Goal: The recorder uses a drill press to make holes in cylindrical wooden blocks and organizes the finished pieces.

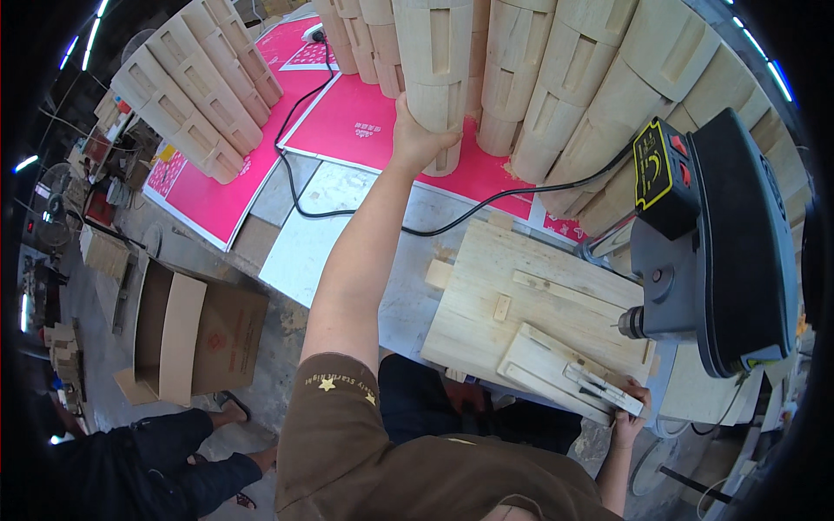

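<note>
My left hand (421,139) reaches far forward, its fingers wrapped around the lower part of a tall stack of pale wooden cylinders (436,52) with rectangular recesses. Low on the right, my right hand (632,406) grips the end of a narrow pale slotted bar (605,388). This bar lies over a wooden fixture (539,358) fixed on a broad wooden board (469,300). The fine detail of the bar is too small to make out. Close to my right hand stands a black and grey bench drill press (738,252), its chuck (632,323) above the board.
More wooden stacks (569,52) line the back, and others (187,95) stand at far left on pink sheets (339,130). A black cable (504,195) crosses the bench. On the floor at left are an open cardboard box (221,334) and another person's legs (187,451).
</note>
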Available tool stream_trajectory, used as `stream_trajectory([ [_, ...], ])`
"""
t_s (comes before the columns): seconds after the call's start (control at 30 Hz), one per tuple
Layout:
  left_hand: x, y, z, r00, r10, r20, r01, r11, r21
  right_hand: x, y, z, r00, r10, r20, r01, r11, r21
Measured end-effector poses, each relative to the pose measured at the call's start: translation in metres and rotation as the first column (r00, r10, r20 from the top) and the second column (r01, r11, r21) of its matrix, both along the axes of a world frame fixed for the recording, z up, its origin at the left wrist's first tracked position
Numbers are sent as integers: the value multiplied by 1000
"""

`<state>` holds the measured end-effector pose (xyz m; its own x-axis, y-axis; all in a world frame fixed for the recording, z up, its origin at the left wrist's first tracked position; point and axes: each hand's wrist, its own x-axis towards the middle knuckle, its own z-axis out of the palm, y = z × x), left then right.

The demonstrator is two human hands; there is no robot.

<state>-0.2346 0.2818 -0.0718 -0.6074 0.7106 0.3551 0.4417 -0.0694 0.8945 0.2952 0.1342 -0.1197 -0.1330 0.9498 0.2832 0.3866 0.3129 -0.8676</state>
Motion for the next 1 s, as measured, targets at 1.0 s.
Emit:
stream_trajectory([
  [1.0,41,-104,0,995,100,-14,-99,994,52,14,4,-19,990,53,-129,-57,998,-29],
])
